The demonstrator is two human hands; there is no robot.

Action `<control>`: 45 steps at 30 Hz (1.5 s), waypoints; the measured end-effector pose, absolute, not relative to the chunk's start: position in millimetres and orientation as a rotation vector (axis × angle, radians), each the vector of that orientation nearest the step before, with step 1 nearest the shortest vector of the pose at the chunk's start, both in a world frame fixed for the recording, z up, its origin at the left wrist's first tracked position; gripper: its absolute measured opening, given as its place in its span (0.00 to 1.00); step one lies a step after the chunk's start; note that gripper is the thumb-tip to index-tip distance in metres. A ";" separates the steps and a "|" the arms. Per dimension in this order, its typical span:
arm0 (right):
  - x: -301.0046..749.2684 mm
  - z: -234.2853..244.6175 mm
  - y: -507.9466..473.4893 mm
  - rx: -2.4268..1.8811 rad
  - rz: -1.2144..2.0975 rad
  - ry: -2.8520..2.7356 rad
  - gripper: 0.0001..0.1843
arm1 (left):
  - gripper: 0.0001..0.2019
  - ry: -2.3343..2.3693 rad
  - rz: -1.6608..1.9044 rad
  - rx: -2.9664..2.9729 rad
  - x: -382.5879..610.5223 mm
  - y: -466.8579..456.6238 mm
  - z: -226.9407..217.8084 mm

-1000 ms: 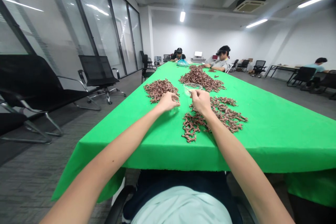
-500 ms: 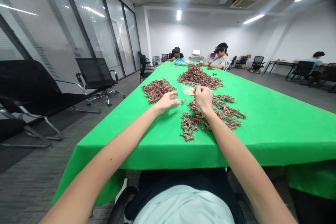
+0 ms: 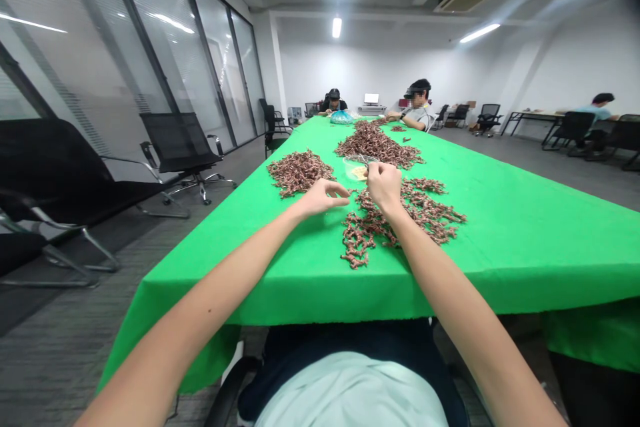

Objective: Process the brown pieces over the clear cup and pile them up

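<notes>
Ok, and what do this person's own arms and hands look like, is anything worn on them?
Both forearms are bare, with no sleeves, gloves, watch or bracelet showing on the left hand or the right hand. Below them, the person wears a pale mint top with dark clothing over the lap.

We see a clear bowl (image 3: 353,168) holding something pale, sitting among three loose heaps of small reddish-brown twisted pieces (image 3: 410,210): one beyond it, one to its left, and one sprawling nearest us.
</notes>
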State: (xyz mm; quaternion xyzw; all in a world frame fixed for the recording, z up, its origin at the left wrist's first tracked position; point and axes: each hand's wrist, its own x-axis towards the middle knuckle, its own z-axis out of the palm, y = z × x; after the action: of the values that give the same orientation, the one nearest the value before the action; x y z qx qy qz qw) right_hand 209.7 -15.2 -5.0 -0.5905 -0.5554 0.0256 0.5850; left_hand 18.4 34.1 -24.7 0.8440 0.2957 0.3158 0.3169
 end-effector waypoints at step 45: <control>208.7 -8.7 -15.4 -1.346 0.069 -1.359 0.24 | 0.18 0.707 0.595 2.185 18.8 35.3 -30.1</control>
State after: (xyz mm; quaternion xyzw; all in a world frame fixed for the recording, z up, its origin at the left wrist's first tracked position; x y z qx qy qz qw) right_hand 208.7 -15.4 -8.7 -0.5748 -0.5805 0.0296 0.5759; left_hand 18.8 35.3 -30.1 0.8537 0.2761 0.2325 0.3754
